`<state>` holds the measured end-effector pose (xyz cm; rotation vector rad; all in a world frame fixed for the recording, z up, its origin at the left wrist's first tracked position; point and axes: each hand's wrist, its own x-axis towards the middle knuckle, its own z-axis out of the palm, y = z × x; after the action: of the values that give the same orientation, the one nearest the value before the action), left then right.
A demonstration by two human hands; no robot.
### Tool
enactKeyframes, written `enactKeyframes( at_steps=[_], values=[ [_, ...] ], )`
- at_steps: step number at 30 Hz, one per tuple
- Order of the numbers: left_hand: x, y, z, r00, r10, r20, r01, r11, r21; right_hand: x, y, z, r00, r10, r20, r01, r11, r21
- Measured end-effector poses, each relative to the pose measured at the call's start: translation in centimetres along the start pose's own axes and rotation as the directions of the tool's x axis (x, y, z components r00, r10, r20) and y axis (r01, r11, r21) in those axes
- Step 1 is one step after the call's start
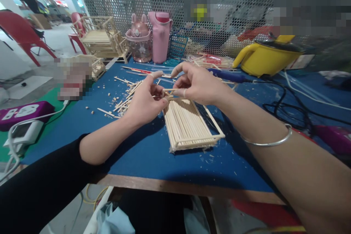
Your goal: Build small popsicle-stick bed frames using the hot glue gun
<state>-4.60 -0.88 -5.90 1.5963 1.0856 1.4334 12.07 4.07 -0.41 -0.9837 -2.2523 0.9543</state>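
Note:
A small panel of thin wooden sticks [183,122] lies on the blue tabletop, with a raised stick rail along its near and right sides. My left hand [145,100] is closed at the panel's far left corner, its thumb against the sticks there. From the right, my right hand [196,83] pinches a short wooden stick [170,90] above the panel's far end, its index finger raised. Pale coverings wrap some fingertips. The curled fingers partly hide the contact between this stick and the panel.
Loose sticks and cut bits [128,97] lie left of the panel. Behind stand a pink bottle [161,38], a rabbit-eared cup [141,40] and a stick-built model [100,38]. At right are a yellow pot [267,58], a blue-handled tool [227,75] and black cables [287,106].

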Motion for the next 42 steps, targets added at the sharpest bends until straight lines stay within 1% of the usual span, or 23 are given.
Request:
enactKeyframes(
  at_steps=[4,7,17,22,35,39,42],
  values=[
    [0.1,-0.1,0.0,1.0,0.014,-0.005,-0.014,1.0,0.028,0.1,0.0,0.0,0.999,0.024,0.031,-0.026,0.997,0.076],
    [0.1,-0.2,0.1,1.0,0.02,-0.013,-0.02,0.999,0.043,0.1,0.0,0.0,0.999,0.03,0.036,-0.034,0.995,0.096],
    [0.2,-0.6,0.1,0.999,0.045,-0.018,-0.045,0.998,0.033,0.3,0.3,-0.1,0.999,-0.003,0.045,-0.001,0.995,0.101],
    [0.2,-0.8,0.2,0.998,0.054,-0.031,-0.053,0.997,0.05,0.3,0.3,-0.1,0.998,0.011,0.059,-0.017,0.994,0.111],
    [0.2,-1.0,0.0,0.995,0.1,-0.01,-0.098,0.991,0.091,0.4,0.4,-0.1,0.998,0.014,0.055,-0.018,0.996,0.087],
    [0.2,-0.8,0.0,0.995,0.096,-0.014,-0.094,0.988,0.119,0.4,0.5,-0.1,0.998,0.003,0.055,-0.008,0.996,0.089],
    [0.2,-0.9,0.1,0.997,0.079,-0.017,-0.077,0.994,0.076,0.4,0.4,-0.1,0.998,0.001,0.061,-0.006,0.997,0.078]
  ],
)
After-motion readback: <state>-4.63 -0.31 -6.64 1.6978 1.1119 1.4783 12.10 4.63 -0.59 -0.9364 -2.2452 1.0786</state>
